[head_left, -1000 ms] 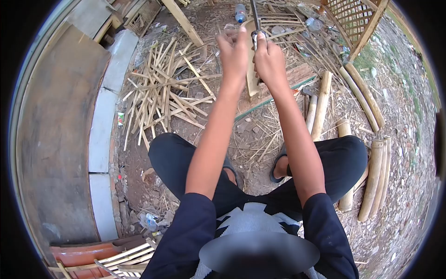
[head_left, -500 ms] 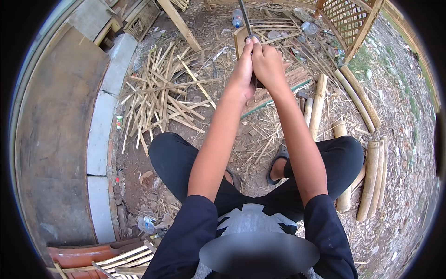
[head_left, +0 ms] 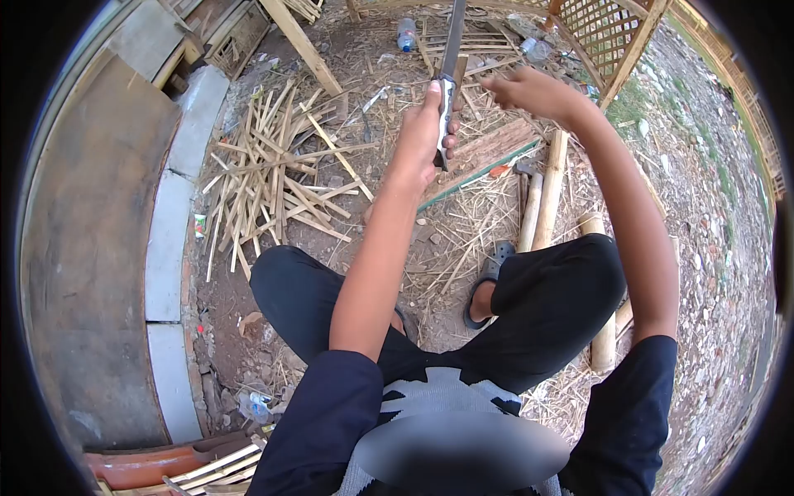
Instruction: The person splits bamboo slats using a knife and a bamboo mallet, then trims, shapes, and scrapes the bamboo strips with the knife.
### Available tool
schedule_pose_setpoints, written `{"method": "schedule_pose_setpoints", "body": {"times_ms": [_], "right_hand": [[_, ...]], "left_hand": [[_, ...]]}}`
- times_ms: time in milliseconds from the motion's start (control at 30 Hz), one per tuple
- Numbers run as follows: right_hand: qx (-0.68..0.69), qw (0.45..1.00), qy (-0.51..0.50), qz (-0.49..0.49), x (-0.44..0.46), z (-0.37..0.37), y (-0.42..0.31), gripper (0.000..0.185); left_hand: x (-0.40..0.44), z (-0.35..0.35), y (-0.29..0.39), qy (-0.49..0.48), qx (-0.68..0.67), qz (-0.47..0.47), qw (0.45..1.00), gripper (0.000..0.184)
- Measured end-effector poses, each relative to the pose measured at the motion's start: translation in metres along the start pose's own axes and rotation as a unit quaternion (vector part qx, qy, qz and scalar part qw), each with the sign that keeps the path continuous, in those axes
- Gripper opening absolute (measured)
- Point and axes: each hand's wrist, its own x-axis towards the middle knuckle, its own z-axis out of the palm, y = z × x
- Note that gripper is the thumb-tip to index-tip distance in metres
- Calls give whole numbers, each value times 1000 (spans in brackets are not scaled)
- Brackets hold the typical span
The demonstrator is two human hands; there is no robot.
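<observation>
My left hand (head_left: 424,132) is closed around the black-and-white handle (head_left: 445,124) of a long-bladed knife. Its dark blade (head_left: 454,41) points away from me, up past the top edge of the view. A light brown wooden strip (head_left: 461,68) shows right beside the blade's base; whether my fingers touch it is hidden. Off to the right, my right hand (head_left: 529,91) is raised apart from the knife, its fingers loosely bent and spread, with nothing visible in them. Below both hands lies a wooden board (head_left: 488,157) with a green edge.
Split bamboo strips (head_left: 285,169) lie in a loose pile to the left. Bamboo poles (head_left: 552,190) and a dark-headed tool (head_left: 524,169) are near my right knee. Beyond are plastic bottles (head_left: 406,35), a slanted post (head_left: 302,47) and a lattice panel (head_left: 608,37).
My right hand has let go of the handle and swung out to the right. The left hand keeps its hold on the knife, now lower, with more of the handle showing.
</observation>
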Motion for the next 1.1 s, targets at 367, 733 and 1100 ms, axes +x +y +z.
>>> {"method": "schedule_pose_setpoints", "body": {"times_ms": [367,733,1100], "right_hand": [[284,919,-17,275,-33,166,250,57],[22,936,-7,352,-68,397,320,43],[396,878,5,267,-50,308,336,35]], "left_hand": [[9,-2,4,28,30,55,998,41],[25,-14,9,57,-6,59,997,42],[32,-13,5,63,-27,72,995,40]]}}
